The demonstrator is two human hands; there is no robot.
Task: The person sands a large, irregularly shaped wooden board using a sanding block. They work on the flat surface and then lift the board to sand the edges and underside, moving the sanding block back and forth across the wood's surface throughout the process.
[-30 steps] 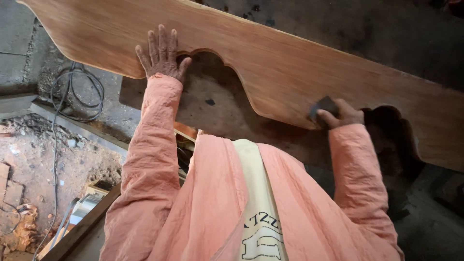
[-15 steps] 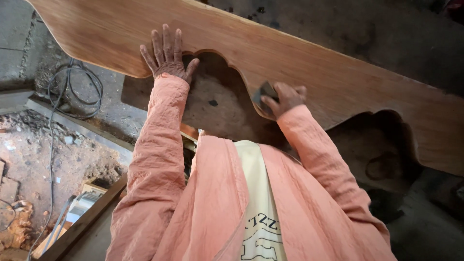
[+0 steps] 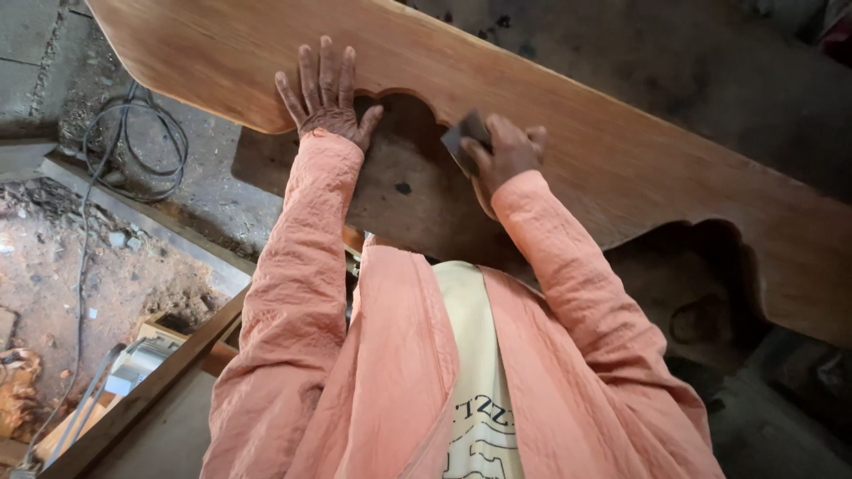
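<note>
A long brown wooden board (image 3: 621, 151) with a scalloped near edge stretches across the upper part of the view. My left hand (image 3: 327, 93) lies flat on it with fingers spread, just left of a curved cutout. My right hand (image 3: 504, 148) grips a small dark sanding pad (image 3: 463, 135) and presses it against the board's curved edge at the right side of that cutout. Both arms wear salmon-pink sleeves.
A coiled grey cable (image 3: 133, 151) lies on the dusty floor at the left. A wooden beam (image 3: 151, 390) runs diagonally at the lower left, with pale scraps beside it. Under the board is dark ground, and a second cutout (image 3: 701, 257) opens at the right.
My right hand has slid the sanding pad leftward along the board's edge, from near the right cutout to the left one. My left hand has stayed flat on the board.
</note>
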